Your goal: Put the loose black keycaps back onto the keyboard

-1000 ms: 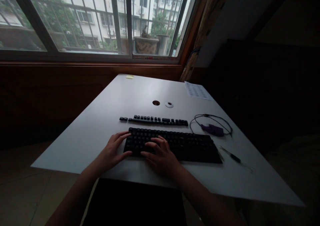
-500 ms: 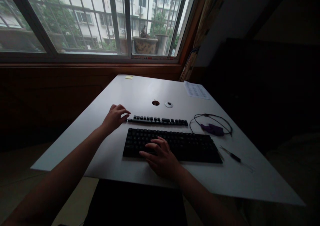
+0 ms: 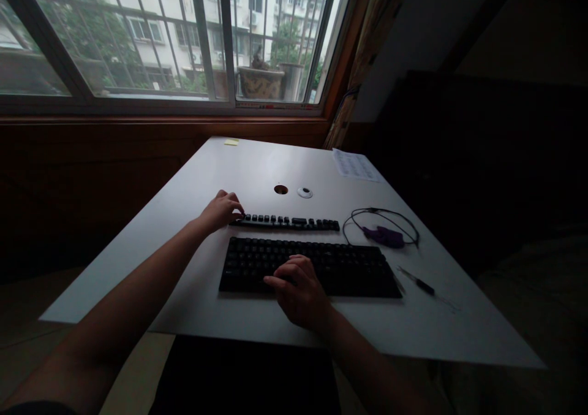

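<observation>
A black keyboard [image 3: 358, 274] lies on the white table, its keys dark and hard to make out. Behind it runs a narrow black strip with rows of loose keycaps [image 3: 298, 222]. My left hand [image 3: 223, 209] is at the strip's left end, thumb and forefinger closed on a keycap there; the fingertips partly hide it. Over the keyboard's lower middle rests my right hand [image 3: 301, 292], fingers bent and thumb stretched leftward, with nothing visible in them. That hand covers some of the keys.
A coiled black cable [image 3: 416, 234] with a purple bundle [image 3: 383, 236] lies right of the strip. Nearer is a dark-handled tool with wire ends [image 3: 425, 287]. Farther back are a round table hole [image 3: 281, 190], a white ring cover [image 3: 305, 192], printed paper [image 3: 357, 166] and yellow notes [image 3: 231, 142].
My left hand has moved right and slightly down onto the strip's left end, its fingers closing there. My right hand's fingers have curled more over the keyboard. The view has shifted slightly.
</observation>
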### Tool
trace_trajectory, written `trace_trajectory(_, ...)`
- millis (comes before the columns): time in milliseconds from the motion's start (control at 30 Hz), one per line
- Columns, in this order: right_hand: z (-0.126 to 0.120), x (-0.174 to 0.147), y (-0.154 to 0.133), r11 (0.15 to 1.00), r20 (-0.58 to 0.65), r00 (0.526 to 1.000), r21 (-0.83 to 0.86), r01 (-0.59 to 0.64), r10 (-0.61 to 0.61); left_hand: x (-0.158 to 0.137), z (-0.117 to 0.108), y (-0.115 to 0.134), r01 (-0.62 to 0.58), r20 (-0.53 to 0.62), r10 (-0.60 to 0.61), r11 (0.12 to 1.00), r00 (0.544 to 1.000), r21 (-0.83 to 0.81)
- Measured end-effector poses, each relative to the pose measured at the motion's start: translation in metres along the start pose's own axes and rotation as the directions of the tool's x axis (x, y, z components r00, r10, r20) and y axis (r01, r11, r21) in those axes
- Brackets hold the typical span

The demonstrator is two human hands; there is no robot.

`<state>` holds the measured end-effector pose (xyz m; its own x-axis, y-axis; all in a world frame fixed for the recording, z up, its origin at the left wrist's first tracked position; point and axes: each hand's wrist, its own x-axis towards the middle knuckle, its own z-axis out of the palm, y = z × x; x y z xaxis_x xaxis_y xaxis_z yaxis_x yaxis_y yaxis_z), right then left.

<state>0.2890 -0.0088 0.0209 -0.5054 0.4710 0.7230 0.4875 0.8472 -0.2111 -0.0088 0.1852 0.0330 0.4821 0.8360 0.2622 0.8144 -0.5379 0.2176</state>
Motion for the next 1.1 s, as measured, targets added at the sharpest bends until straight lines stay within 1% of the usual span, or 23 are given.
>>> trace_trajectory(100, -0.002, 0.001, 0.001, 1.0, -0.026, 0.999, 0.01, -0.022, 0.022, -0.001, 0.0, -0.001, 0.01, -0.008, -0.011, 1.0, 1.0, -0.008)
trace_trajectory(233, -0.004, 0.003, 0.002, 0.999, -0.069, 0.997, 0.017, -0.045, 0.046, -0.005, -0.002, -0.005, 0.033, -0.049, -0.035, 0.999, 0.998, -0.036)
trace_trajectory(333, -0.004, 0.001, 0.004, 0.995, -0.088, 0.992, 0.021, -0.094, 0.096, -0.013, -0.006, -0.004, 0.043, -0.099, -0.051, 0.996, 0.994, -0.079)
trace_trajectory(400, -0.005, -0.001, 0.006, 0.988, -0.1, 0.983, 0.026, -0.152, 0.154, -0.022, -0.012, 0.001, 0.043, -0.128, -0.059, 0.991, 0.99, -0.123)
trace_trajectory(533, -0.009, 0.0, 0.01, 0.963, -0.168, 0.948, 0.038, -0.267, 0.27, -0.048, -0.024, 0.027, 0.024, -0.154, -0.066, 0.965, 0.986, -0.26)
trace_trajectory(600, -0.011, 0.002, 0.012, 0.953, -0.21, 0.93, 0.046, -0.3, 0.303, -0.064, -0.028, 0.044, 0.021, -0.188, -0.124, 0.882, 0.974, -0.471)
trace_trajectory(633, -0.012, 0.003, 0.012, 0.948, -0.224, 0.921, 0.049, -0.316, 0.318, -0.072, -0.029, 0.053, 0.016, -0.203, -0.145, 0.85, 0.968, -0.527)
trace_trajectory(667, -0.013, 0.003, 0.013, 0.943, -0.233, 0.914, 0.051, -0.329, 0.332, -0.081, -0.029, 0.062, 0.014, -0.205, -0.158, 0.823, 0.966, -0.568)
trace_trajectory(767, -0.013, 0.003, 0.014, 0.934, -0.229, 0.906, 0.056, -0.353, 0.357, -0.107, -0.024, 0.084, 0.067, -0.166, -0.225, 0.762, 0.96, -0.645)
trace_trajectory(833, -0.013, 0.003, 0.015, 0.932, -0.22, 0.906, 0.057, -0.357, 0.361, -0.122, -0.019, 0.097, 0.072, -0.182, -0.264, 0.728, 0.947, -0.682)
trace_trajectory(867, -0.012, 0.002, 0.015, 0.933, -0.222, 0.906, 0.057, -0.356, 0.359, -0.128, -0.017, 0.103, 0.073, -0.183, -0.269, 0.725, 0.946, -0.685)
trace_trajectory(933, -0.012, 0.002, 0.016, 0.933, -0.226, 0.906, 0.056, -0.356, 0.359, -0.138, -0.013, 0.113, 0.07, -0.211, -0.273, 0.75, 0.939, -0.658)
trace_trajectory(1100, -0.013, 0.0, 0.017, 0.923, -0.221, 0.897, 0.066, -0.379, 0.384, -0.148, -0.006, 0.133, -0.016, -0.279, -0.171, 0.826, 0.945, -0.563)
